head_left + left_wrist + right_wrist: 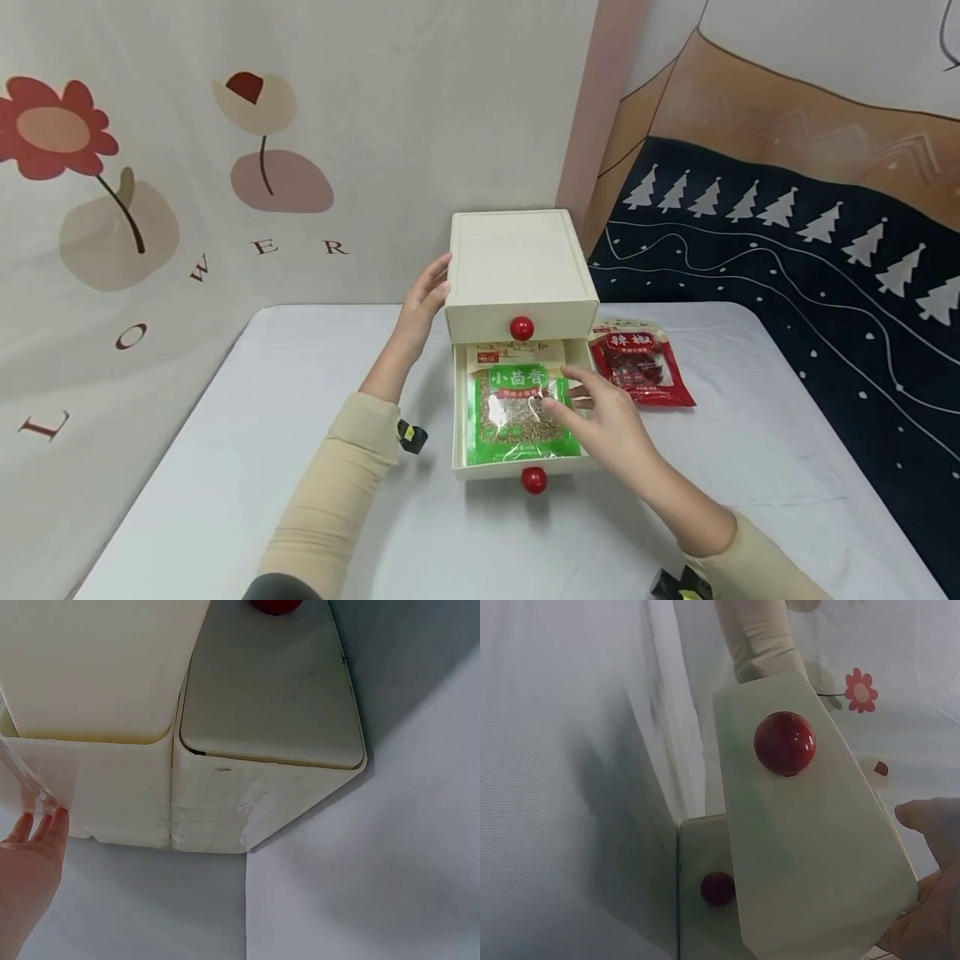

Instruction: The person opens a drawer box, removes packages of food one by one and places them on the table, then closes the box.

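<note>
A cream two-drawer box [521, 258] stands on the table with its lower drawer [491, 472] pulled out. Inside that drawer lies a green-and-clear packet of seeds [517, 425]. My right hand [611, 421] is over the drawer's right side, thumb and fingers spread above the packet's right part; whether they touch it I cannot tell. In the right wrist view, the right hand [934, 900] appears beside the drawer front with its red knob [784, 743]. My left hand [422, 312] rests its fingers against the box's left side, and the left wrist view shows its fingertips [56, 817] there.
A red packet of dried chillies [641, 367] lies right of the box. The upper drawer, with a red knob [522, 328], is closed. A white cloth [322, 500] covers the table. Printed curtains [420, 125] hang behind.
</note>
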Action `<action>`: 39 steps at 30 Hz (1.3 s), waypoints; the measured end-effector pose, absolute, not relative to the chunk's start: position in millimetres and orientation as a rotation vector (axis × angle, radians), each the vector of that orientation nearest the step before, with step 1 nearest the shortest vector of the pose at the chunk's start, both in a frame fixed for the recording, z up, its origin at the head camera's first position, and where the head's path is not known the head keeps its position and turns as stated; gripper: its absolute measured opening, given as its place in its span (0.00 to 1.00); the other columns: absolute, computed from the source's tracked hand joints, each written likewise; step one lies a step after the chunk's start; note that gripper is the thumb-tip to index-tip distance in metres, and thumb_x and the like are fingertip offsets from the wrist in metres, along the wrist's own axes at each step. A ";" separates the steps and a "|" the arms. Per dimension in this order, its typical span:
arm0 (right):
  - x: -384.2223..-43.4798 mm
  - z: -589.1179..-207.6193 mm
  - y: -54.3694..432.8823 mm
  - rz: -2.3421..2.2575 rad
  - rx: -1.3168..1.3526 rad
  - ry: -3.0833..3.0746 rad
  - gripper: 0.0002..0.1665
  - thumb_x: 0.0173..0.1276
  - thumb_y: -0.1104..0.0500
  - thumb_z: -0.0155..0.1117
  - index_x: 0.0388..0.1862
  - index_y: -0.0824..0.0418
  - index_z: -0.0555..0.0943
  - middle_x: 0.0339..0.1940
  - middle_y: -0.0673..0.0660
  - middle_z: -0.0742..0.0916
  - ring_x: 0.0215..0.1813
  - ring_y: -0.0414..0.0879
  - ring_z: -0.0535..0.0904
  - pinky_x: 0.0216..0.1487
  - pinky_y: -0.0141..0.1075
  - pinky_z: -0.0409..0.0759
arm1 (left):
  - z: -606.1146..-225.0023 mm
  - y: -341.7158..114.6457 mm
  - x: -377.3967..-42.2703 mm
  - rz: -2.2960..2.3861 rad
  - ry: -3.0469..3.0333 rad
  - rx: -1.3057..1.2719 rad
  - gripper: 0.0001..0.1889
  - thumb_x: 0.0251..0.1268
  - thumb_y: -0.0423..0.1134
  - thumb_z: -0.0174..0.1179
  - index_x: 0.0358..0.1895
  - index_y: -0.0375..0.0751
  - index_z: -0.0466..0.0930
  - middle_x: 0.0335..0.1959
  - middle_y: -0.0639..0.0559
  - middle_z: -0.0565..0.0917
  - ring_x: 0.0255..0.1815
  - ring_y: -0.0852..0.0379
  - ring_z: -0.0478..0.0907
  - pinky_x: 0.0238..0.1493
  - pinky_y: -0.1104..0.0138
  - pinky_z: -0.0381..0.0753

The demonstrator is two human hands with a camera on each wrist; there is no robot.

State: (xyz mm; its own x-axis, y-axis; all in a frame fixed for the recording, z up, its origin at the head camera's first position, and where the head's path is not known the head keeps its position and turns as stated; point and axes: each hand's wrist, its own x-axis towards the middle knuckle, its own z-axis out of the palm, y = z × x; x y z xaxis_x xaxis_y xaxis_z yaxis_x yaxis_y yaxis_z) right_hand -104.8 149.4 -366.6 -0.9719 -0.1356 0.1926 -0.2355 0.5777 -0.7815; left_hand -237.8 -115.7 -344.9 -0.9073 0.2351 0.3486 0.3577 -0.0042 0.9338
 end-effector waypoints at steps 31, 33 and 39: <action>-126.6 -364.8 127.5 1.143 0.269 -3.017 0.54 0.64 0.40 0.63 0.72 0.74 0.54 0.70 0.73 0.63 0.69 0.68 0.59 0.62 0.59 0.63 | -345.1 -114.8 -238.4 -2.082 -2.126 -0.636 0.32 0.67 0.40 0.47 0.73 0.37 0.56 0.73 0.41 0.60 0.72 0.46 0.58 0.68 0.52 0.58; -127.5 -364.6 127.5 1.145 0.261 -3.029 0.55 0.63 0.39 0.63 0.73 0.73 0.54 0.71 0.73 0.62 0.70 0.68 0.58 0.63 0.59 0.62 | -345.2 -114.9 -238.8 -2.088 -2.122 -0.636 0.31 0.67 0.40 0.47 0.73 0.37 0.56 0.73 0.41 0.60 0.72 0.47 0.57 0.68 0.52 0.58; -129.5 -364.4 126.6 1.155 0.258 -3.075 0.57 0.63 0.38 0.63 0.74 0.73 0.51 0.72 0.74 0.60 0.71 0.68 0.54 0.64 0.60 0.59 | -346.0 -115.1 -238.9 -2.084 -2.120 -0.643 0.31 0.67 0.40 0.47 0.73 0.37 0.56 0.72 0.40 0.60 0.72 0.46 0.57 0.68 0.52 0.58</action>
State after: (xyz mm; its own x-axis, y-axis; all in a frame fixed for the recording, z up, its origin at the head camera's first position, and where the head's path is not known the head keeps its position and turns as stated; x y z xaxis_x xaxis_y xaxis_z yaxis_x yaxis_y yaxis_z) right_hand -129.5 126.6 -364.4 -0.9760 -0.1991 -0.0883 -0.0918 0.7435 -0.6624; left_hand -238.9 -115.1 -346.0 -0.9059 0.2254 0.3584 0.3623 -0.0254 0.9317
